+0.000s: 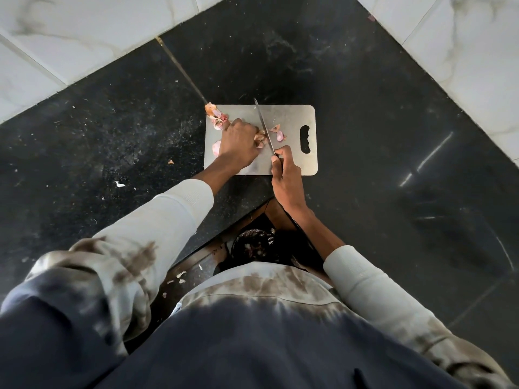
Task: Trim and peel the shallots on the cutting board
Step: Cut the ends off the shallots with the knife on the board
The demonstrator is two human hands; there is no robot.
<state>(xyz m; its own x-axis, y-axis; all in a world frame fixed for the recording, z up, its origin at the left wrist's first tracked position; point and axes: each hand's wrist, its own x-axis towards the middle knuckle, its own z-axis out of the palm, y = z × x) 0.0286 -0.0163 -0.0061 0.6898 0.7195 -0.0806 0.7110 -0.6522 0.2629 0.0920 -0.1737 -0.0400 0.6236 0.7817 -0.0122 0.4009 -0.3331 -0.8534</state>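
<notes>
Black counter (365, 113) ran corner-wise w/ pale marble tiles (70, 37) behind; grey board (286, 116) lay flat on it, handle slot to the right. Left hand (238, 143) sat knuckles-up on the board's middle, fingers curled down over a shallot (261, 137), pinning it; only its papery tan-pink end showed past the fingertips, skin loose & ragged, rest hidden under the hand. Right hand (286, 175) gripped the knife (264, 127) handle, fingers wrapped round, index near the blade's heel; thin blade angled away from the body, edge down just right of the shallot, at or on its end, contact not clear. Peel pile (216, 116), pink & tan, sat at the board's far-left corner, partly over the edge. A peeled pale-pink piece (216, 147) lay by the left wrist, on the board's left side. Two small pink scraps (278, 133) lay right of the blade, near the slot. One tan flake (170, 162) on the counter left of the board.
</notes>
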